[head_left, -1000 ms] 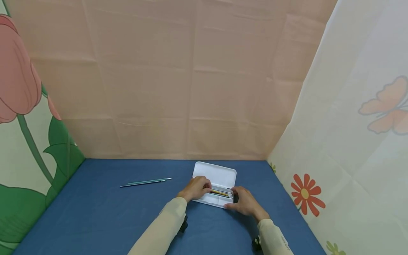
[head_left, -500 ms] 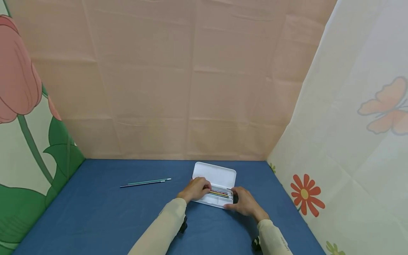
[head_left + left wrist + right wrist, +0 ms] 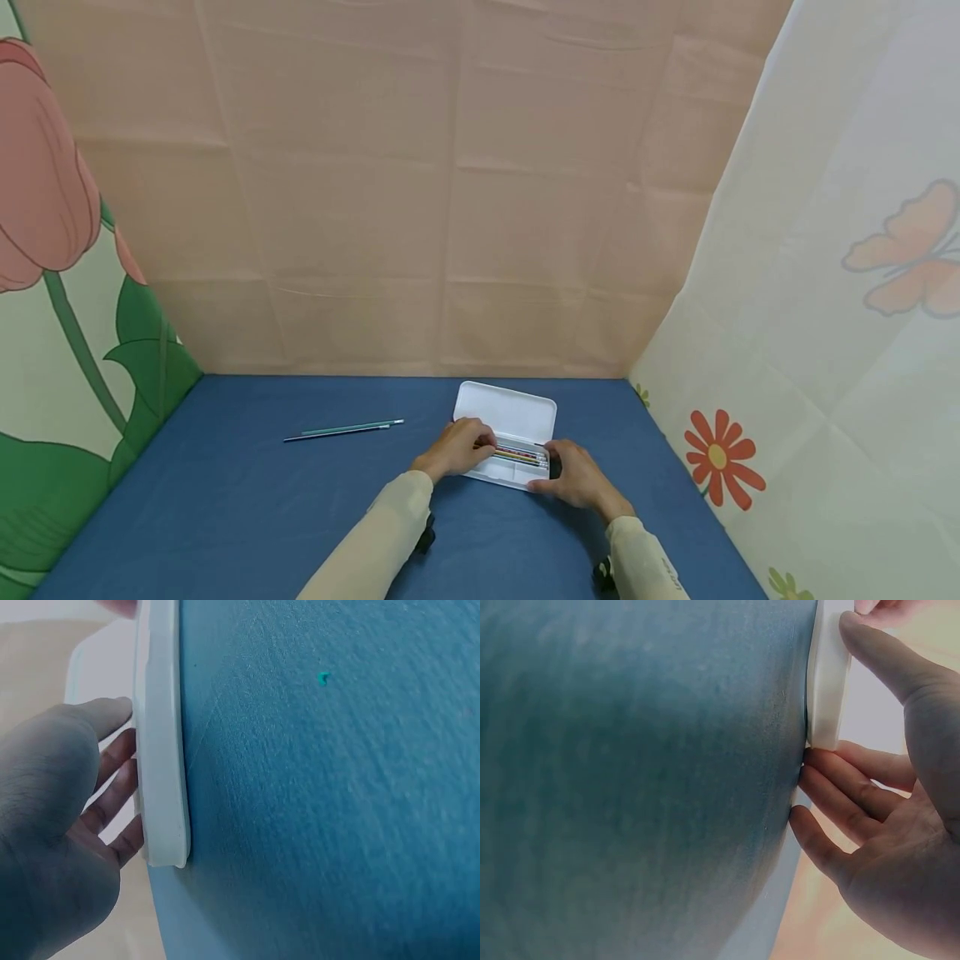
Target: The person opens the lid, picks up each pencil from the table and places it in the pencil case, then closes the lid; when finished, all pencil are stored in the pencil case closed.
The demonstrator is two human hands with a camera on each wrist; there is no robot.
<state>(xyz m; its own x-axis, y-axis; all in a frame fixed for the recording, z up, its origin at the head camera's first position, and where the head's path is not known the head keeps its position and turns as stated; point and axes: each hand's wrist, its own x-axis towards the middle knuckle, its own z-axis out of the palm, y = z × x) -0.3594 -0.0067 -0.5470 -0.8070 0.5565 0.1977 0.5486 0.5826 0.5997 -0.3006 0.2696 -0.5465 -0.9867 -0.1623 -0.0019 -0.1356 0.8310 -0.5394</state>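
Note:
A white pencil case (image 3: pixel 513 412) lies with its lid raised on the blue cloth. Several pencils (image 3: pixel 519 455) lie side by side in its tray, their left ends hidden by my left hand (image 3: pixel 454 450). In the left wrist view, that hand's (image 3: pixel 60 780) thumb tip touches the wall of the case (image 3: pixel 161 750); its loosely bent fingers reach behind the wall, tips partly hidden. My right hand (image 3: pixel 576 475) grips the right end of the case. The right wrist view has its thumb (image 3: pixel 877 652) on the long wall and fingers against the end of the case (image 3: pixel 828 686).
Two slim pencils (image 3: pixel 345 431), one teal and one dark, lie left of the case on the blue cloth (image 3: pixel 247 500). A tan sheet (image 3: pixel 420 208) hangs behind, with patterned cloths on both sides. A small green speck (image 3: pixel 323 678) shows on the cloth.
The pencils in the tray have come to lie more evenly together. My left hand has shifted slightly left at the end. The right hand stays on the case.

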